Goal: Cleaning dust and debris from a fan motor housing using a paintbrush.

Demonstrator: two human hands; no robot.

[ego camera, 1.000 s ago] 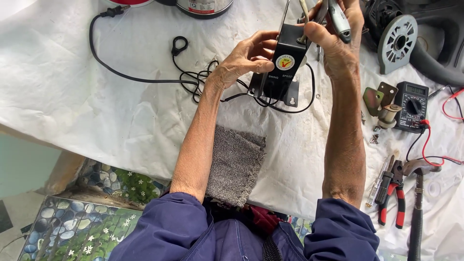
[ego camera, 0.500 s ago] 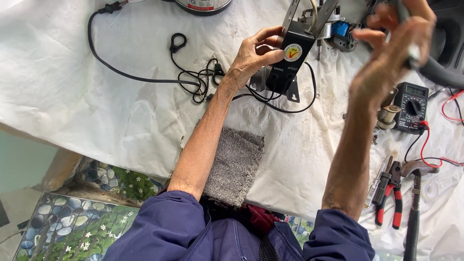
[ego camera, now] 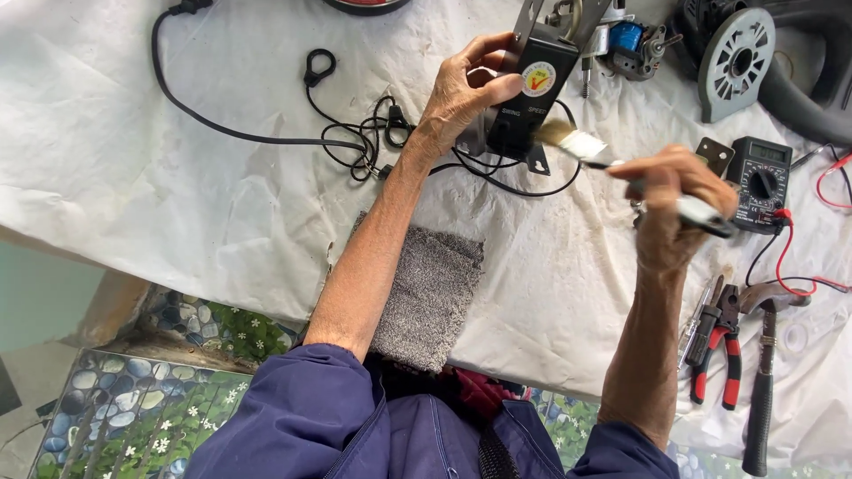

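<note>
My left hand (ego camera: pixel 466 93) grips a black control box (ego camera: pixel 532 93) with a round sticker and metal brackets, held upright over the white cloth. A black cable (ego camera: pixel 355 142) runs from the box and lies tangled to the left. My right hand (ego camera: pixel 679 208) holds a small paintbrush (ego camera: pixel 621 173) by its white handle. The pale bristles point left and sit just beside the lower right side of the box. Both forearms reach up from dark blue sleeves.
A black multimeter (ego camera: pixel 761 182) with a red lead lies right of my right hand. Red-handled pliers (ego camera: pixel 717 350) and a hammer (ego camera: pixel 765 372) lie at the lower right. A small motor (ego camera: pixel 626 40) and a grey fan housing (ego camera: pixel 737 58) sit at the top. A grey towel (ego camera: pixel 430 293) hangs over the table (ego camera: pixel 133 177) edge.
My right hand has dropped from the top of the box and swung right, then down, and the brush bristles now point at the box's side. The left hand keeps hold of the box.
</note>
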